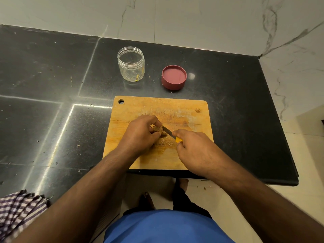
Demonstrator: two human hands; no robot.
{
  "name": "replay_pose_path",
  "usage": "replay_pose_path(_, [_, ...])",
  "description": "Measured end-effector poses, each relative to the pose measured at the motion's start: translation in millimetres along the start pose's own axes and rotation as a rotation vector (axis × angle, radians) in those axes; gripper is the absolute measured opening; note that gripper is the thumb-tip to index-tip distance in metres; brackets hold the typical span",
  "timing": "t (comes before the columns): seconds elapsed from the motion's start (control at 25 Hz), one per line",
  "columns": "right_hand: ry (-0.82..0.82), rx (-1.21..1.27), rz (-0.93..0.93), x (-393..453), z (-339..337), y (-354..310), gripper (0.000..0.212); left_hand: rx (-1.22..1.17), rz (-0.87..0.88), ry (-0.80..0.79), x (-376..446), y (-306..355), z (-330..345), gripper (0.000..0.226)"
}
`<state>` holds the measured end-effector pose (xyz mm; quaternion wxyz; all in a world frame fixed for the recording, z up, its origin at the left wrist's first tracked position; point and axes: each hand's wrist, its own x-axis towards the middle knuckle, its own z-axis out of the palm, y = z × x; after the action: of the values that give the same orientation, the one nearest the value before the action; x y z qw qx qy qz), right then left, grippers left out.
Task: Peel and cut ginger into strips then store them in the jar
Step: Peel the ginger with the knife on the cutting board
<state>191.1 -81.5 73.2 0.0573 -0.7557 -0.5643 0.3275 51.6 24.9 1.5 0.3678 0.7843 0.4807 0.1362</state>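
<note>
Fingers of left hand [140,133] pinch ginger [158,129] mid chopping board [158,109]; right hand [194,148] grips knife [172,135], blade against it. Peeling under way, likely; jar [131,63] near worktop's back edge holds few strips.

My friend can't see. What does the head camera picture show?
A left hand holds ginger on a wooden board while the right hand scrapes it with a yellow-handled knife. Behind stand an open jar and its pink lid.
</note>
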Motion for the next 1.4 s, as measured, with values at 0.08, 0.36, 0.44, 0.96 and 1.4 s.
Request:
replay_pose_path(0.08, [-0.007,-0.068,-0.034,-1,-1,1,0.043,-0.029,-0.022,-0.002,-1,0,0,0.021])
replay_pose_path(0.36, [-0.017,-0.262,-0.139,-2,-10,7,0.045,-0.063,-0.050,-0.014,-2,0,-1,0.020])
replay_pose_path(0.44, [-0.028,-0.286,-0.151,-3,-13,11,0.046,-0.063,-0.050,-0.015,-2,1,0,0.021])
replay_pose_path(0.96, [-0.075,-0.457,-0.141,-17,-1,31,0.079,-0.085,-0.072,-0.022,-1,-2,1,0.021])
replay_pose_path(1.4, [0.202,-0.184,-0.099,-29,-3,59,0.051,-0.121,-0.071,-0.076,2,-7,-4,0.025])
